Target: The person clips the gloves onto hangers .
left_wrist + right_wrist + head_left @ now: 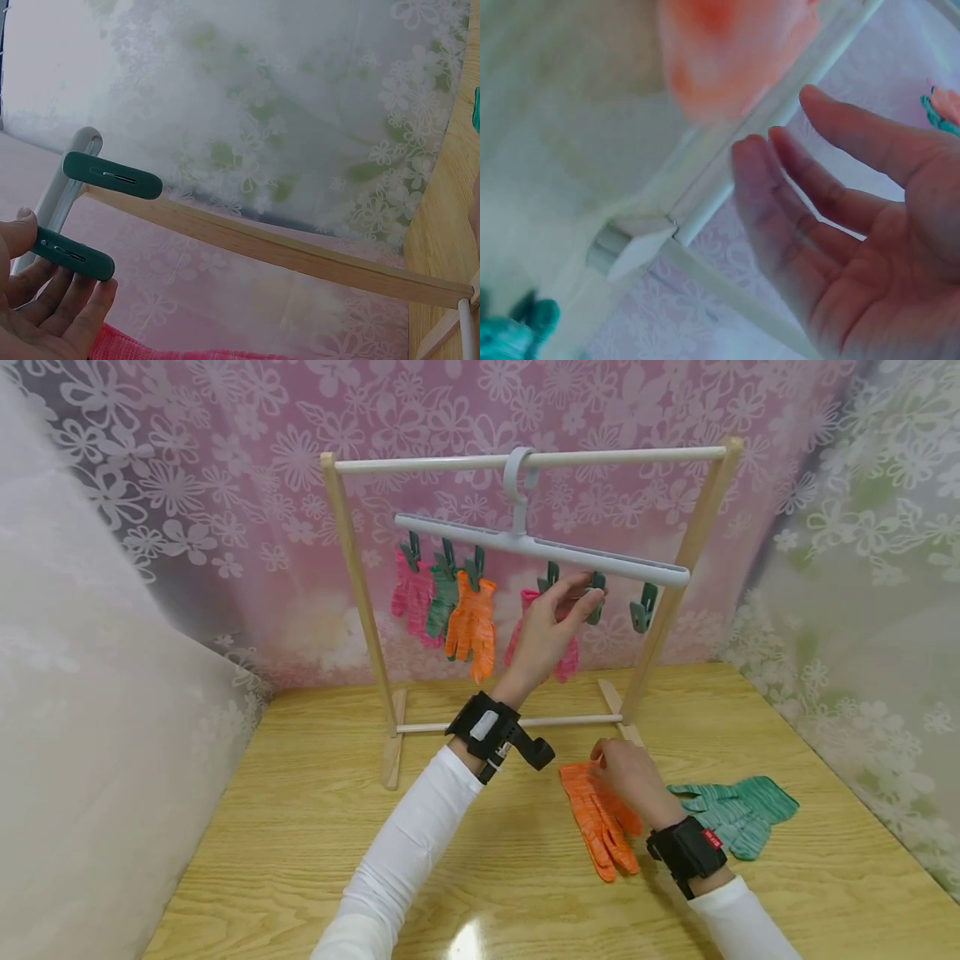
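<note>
My left hand (542,633) is raised at the hanger and pinches a dark green clip (79,257) between thumb and fingers, with no glove in that clip. Beside it, at the hanger's right end, hangs another bare clip (642,610). A pink glove (570,662) hangs just behind the left hand, partly hidden by it. Low over the table, my right hand (632,775) is at the cuff end of an orange glove (588,814) lying flat. In the right wrist view its fingers bend loosely with nothing between them. A green glove (753,818) lies to the right.
The grey-white hanger (468,534) tilts down to the right on the wooden rack's top bar (435,463). From its left half hang a pink glove (411,597), a green glove (442,600) and an orange glove (472,622). Patterned curtains surround the wooden table (300,860).
</note>
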A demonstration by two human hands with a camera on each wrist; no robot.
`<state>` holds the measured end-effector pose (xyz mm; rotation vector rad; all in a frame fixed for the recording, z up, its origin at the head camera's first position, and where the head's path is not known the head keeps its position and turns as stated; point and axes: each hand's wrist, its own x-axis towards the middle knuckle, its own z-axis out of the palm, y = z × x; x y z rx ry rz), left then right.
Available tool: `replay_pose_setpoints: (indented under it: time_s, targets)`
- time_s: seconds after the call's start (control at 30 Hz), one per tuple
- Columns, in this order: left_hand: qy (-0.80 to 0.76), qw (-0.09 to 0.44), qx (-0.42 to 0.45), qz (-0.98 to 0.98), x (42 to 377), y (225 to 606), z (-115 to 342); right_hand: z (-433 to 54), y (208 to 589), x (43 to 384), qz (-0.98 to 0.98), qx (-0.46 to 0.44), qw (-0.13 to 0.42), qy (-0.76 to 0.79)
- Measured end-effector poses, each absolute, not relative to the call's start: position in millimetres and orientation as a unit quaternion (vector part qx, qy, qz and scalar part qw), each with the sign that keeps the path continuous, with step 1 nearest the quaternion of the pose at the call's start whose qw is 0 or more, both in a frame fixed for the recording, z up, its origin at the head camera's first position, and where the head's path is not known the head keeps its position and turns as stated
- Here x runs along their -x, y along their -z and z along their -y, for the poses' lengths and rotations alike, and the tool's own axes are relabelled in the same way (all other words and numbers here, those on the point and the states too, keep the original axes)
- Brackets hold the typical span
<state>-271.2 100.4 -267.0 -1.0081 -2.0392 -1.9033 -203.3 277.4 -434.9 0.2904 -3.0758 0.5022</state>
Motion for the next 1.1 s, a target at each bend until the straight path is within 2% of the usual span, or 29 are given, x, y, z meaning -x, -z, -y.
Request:
replay_pose_setpoints:
  time_s: [0.1,0.47,0.9,1.1]
  targets:
    - [0.649,0.086,0.338,0.676,272,268,-101,-281,430,209,0.985,-0.09,0.002,-0.147]
    - [0.664,0.081,0.337,0.662,271,269,-104,-287,438,229,0.984,-0.06,-0.083,-0.146]
    - [0.655,0.075,0.337,0.672,272,267,-103,-286,442,235,0.974,-0.053,-0.091,-0.199]
    - [0.701,0.047,0.339,0.626,272,265,-101,-285,440,237,0.976,-0.072,-0.062,-0.197]
